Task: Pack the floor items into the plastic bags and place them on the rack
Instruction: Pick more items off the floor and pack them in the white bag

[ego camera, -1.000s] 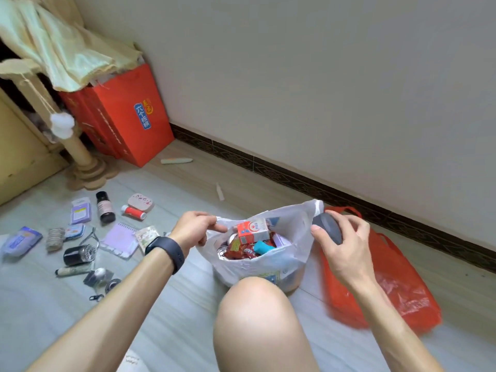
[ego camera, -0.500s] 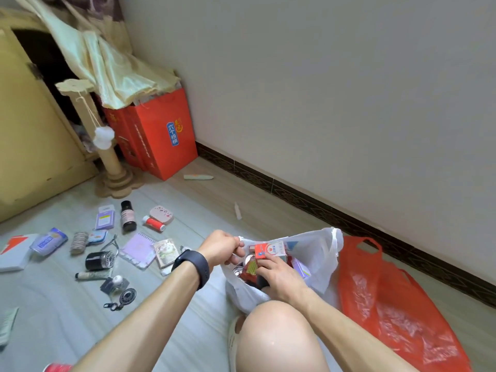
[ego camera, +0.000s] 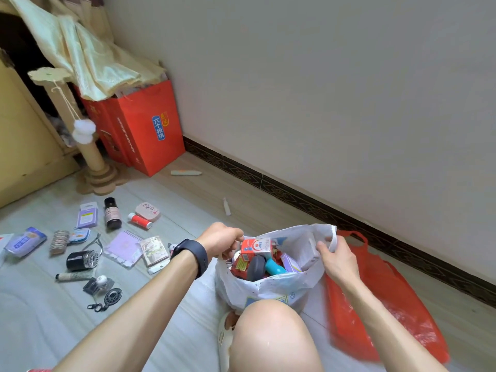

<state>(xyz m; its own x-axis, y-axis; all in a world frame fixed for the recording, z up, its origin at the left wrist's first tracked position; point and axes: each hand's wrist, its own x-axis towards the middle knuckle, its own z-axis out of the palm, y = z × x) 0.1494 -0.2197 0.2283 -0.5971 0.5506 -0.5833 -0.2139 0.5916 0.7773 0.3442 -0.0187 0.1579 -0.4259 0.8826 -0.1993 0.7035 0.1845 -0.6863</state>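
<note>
As it stands just beyond the raised knee, white plastic bag: found on the floor, mouth up, nearly filled.
Left hand: curled round the bag's left rim.
Right hand: closed on the right handle loop; both hands are held apart, so the mouth is stretched wide.
Step in hand: judged to be opening the mouth for more items; the rim is best kept taut and level, since the red-and-white carton and grey round case already sit near the top.
Orange plastic bag: laid flat just beside, likely needed for overflow.
Loose items: purple notebook and dark bottle, well apart to the left, not yet packed.
Hidden: bag's bottom screened by the knee; labels too small to be read; no rack can be made out.
</note>
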